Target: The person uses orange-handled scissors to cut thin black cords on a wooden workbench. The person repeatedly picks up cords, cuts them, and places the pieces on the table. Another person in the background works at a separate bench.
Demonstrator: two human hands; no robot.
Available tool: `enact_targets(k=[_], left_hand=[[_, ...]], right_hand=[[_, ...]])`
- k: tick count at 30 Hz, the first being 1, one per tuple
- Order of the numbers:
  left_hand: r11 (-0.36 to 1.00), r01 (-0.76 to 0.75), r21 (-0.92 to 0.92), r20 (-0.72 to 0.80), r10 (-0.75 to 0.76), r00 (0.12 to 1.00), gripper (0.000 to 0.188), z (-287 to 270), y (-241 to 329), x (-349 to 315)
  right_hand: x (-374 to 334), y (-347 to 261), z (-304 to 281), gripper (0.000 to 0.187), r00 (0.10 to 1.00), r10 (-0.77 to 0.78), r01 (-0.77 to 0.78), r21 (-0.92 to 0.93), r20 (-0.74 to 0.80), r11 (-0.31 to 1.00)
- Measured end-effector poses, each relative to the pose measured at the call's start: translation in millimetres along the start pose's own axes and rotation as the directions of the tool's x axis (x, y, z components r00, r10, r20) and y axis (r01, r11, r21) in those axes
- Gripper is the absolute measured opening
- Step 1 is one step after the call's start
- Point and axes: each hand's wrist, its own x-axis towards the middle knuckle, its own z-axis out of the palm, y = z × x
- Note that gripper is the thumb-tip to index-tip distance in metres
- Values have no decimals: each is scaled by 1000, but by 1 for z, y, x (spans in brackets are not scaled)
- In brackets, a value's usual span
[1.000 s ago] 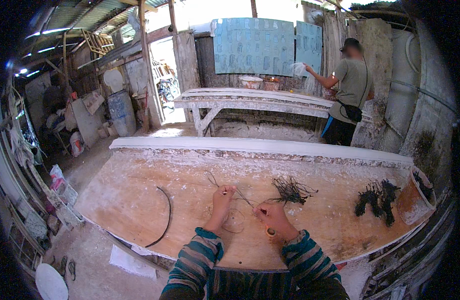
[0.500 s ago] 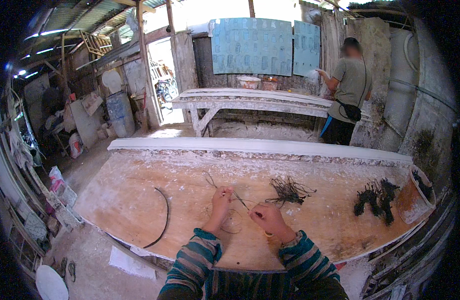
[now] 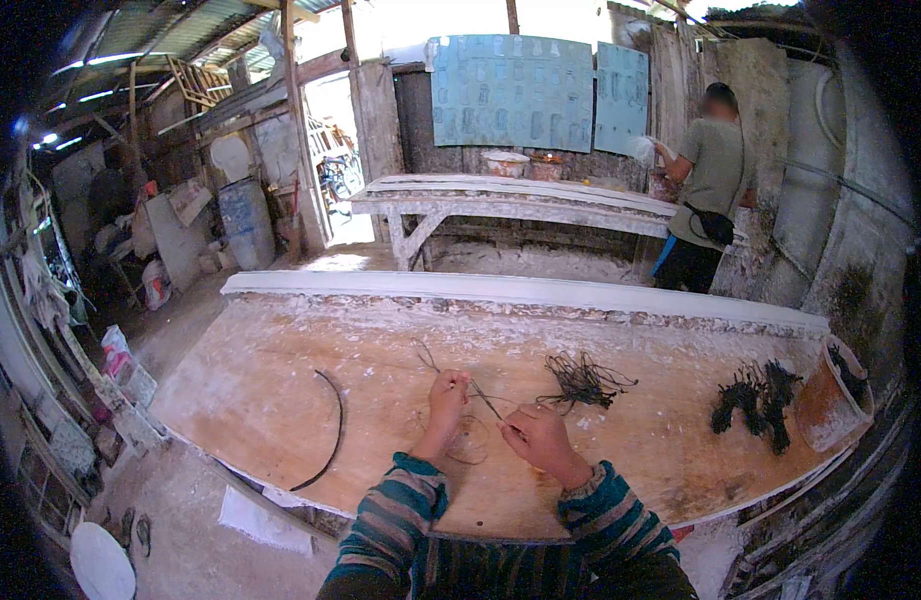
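Observation:
Over the middle of the plywood-topped table [image 3: 250, 400], a thin dark cord [image 3: 488, 400] runs between my two hands. My left hand [image 3: 446, 402] is closed in a pinch on it. Its thin looped end [image 3: 424, 353] sticks out beyond those fingers. At the lower right end of the dark stretch, my right hand [image 3: 538, 438] has its fingertips pressed together on the cord. A fine loose loop [image 3: 468, 447] curls on the wood between my wrists. To the right of my hands lies a bundle of dark looped cords [image 3: 583, 382].
Left on the table lies a curved black strip [image 3: 337, 425]. Dark knotted bundles [image 3: 755, 400] and a dusty orange bucket [image 3: 828, 415] sit at the right end. A white ledge [image 3: 520, 291] borders the far edge. Beyond it, a person [image 3: 715, 180] stands beside a whitened bench [image 3: 540, 205].
The whole view has shifted slightly to the right. My hands stay almost in place on the cord, with the right fingers changing position a little.

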Motion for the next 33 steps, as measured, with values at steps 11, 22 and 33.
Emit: enact_targets(k=[11,22,33], left_hand=[[989,-118,85,44,115,992,13,-2,16,-5],[918,-276,285,154,240,959,21,-5,6,5],[587,-253,769,103,277,955,29,-106,83,-32]], right_hand=[[1,24,-6,9,972,-19,2,-75,-235,997],[-7,74,-9,6,878,79,-196,-203,-473,959],[-23,116,-14,12,716,324,-542,-199,-618,817]])
